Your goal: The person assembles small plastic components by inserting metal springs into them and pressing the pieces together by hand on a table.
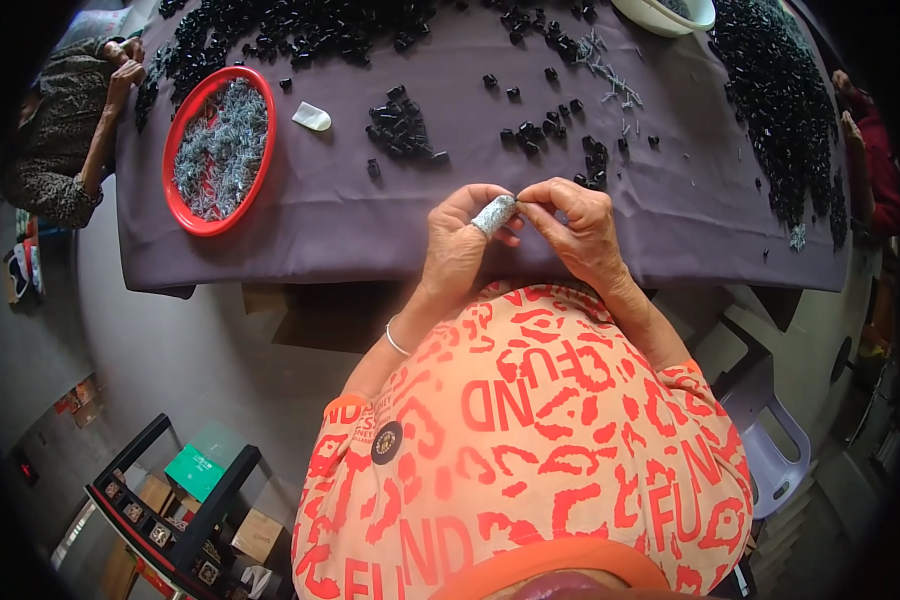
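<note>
Over the near edge of the cloth-covered table, my left hand and my right hand meet at the fingertips. A whitish, silvery wrapping covers my left thumb. Both hands are closed in a pinch around a tiny dark piece, mostly hidden by the fingers. Just beyond the hands lie loose small black plastic parts, with a denser cluster of black parts farther left. Thin clear plastic pins are scattered past the right hand.
At left, a red oval tray holds many clear pins, with a small white piece beside it. Big black-part heaps cover the right and far sides, near a white bowl. People sit at both ends; a chair stands behind right.
</note>
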A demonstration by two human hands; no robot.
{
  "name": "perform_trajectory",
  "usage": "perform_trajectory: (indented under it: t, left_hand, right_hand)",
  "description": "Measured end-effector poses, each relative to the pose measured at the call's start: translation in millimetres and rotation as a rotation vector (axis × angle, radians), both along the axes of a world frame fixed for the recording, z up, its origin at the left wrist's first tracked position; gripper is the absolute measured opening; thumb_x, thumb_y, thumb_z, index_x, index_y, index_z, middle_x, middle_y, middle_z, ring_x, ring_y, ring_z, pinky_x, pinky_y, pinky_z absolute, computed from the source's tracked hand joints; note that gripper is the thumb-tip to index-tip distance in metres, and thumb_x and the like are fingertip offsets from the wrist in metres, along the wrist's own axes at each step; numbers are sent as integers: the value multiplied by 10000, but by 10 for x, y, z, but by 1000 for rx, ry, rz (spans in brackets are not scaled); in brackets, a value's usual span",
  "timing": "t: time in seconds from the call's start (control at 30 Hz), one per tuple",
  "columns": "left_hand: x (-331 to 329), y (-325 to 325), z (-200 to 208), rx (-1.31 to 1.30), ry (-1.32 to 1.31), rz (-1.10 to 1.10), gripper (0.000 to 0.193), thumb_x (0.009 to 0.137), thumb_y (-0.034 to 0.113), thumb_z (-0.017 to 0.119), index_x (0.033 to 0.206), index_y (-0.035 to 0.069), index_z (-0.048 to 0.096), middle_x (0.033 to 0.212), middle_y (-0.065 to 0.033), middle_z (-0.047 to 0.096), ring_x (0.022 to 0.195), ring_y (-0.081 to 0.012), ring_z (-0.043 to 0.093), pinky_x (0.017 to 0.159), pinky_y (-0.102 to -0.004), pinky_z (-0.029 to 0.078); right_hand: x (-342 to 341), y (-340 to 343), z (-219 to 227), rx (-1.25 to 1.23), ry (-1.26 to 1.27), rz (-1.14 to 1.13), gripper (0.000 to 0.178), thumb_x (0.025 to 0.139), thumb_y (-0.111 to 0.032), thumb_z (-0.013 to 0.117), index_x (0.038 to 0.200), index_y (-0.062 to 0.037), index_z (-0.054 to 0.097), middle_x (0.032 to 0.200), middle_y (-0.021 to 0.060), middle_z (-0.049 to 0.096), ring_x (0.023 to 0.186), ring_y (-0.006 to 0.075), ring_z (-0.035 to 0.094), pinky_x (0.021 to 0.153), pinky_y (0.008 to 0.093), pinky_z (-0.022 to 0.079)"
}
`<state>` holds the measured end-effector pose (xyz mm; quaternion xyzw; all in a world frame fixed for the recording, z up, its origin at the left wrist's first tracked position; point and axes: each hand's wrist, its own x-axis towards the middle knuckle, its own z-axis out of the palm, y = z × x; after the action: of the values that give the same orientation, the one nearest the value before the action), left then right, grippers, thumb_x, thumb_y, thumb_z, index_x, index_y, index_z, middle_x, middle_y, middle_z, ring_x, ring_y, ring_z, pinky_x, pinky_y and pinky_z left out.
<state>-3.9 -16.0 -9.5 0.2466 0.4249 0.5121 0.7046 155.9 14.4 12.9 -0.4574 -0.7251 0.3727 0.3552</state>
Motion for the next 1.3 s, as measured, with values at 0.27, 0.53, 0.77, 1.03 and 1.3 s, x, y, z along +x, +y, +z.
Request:
perform_trajectory:
  t: [0.27,0.53,0.77,1.03,1.3]
  left_hand:
    - [-114,140,-72,-64,-356,45,131,906,52,553,1032,14,561,910,-82,625,780,-136,626,638,-248,546]
    - [-161,161,-134,-59,-429,59,123,915,69,544,1027,25,570,912,-90,627,771,-141,633,620,-256,552]
    - [-175,104,-158,-33,-401,42,128,913,70,550,1031,25,574,911,-91,630,771,-138,638,618,-249,553]
    - [-178,130,-130,-40,-423,37,131,911,79,558,1028,23,574,910,-90,629,766,-136,636,612,-251,550]
    - [-157,147,-133,-42,-400,56,144,917,106,559,1032,21,569,915,-96,629,771,-136,631,628,-251,547]
  right_hand:
    - [-39,248,86,33,46,10,239,779,-5,661,1016,-38,643,833,37,592,723,100,563,639,233,446]
    - [-177,681,-205,588,-616,-58,208,709,-122,702,910,-102,652,928,27,576,932,214,533,763,352,398]
    - [-124,567,-58,485,-312,-54,173,786,-13,660,954,-34,624,947,68,649,844,227,634,761,324,475]
    - [-54,356,33,-393,587,2,187,876,2,591,1062,18,607,953,131,668,811,162,662,748,260,537]
    - [-15,285,19,-452,572,-24,214,880,-8,590,1093,16,599,946,133,673,815,173,668,758,263,537]
